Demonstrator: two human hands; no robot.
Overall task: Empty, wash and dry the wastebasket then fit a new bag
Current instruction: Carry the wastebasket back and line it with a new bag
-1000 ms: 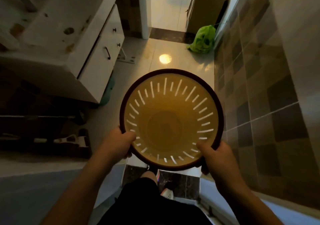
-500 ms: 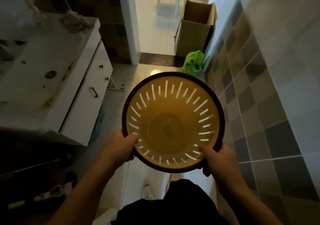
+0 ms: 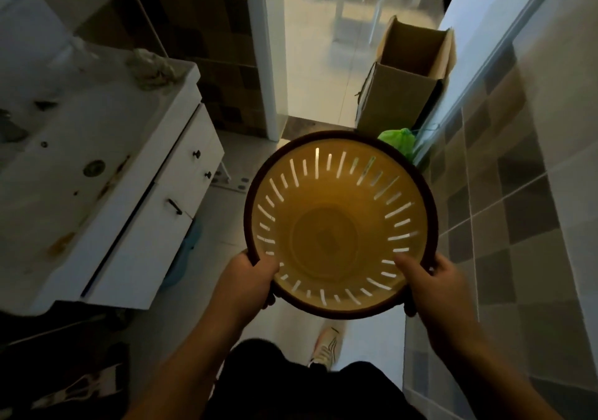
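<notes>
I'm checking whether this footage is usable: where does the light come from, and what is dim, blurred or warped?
Head view: light enters through the doorway ahead and shines through the slots of the wastebasket; the left hand, right hand and lower left corner are dim; the room beyond the doorway is blurred; wide-angle bending curves the tiled wall.

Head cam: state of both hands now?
Left hand: grips the near rim of the round yellow slotted plastic wastebasket.
Right hand: grips the same rim, thumb inside.
</notes>
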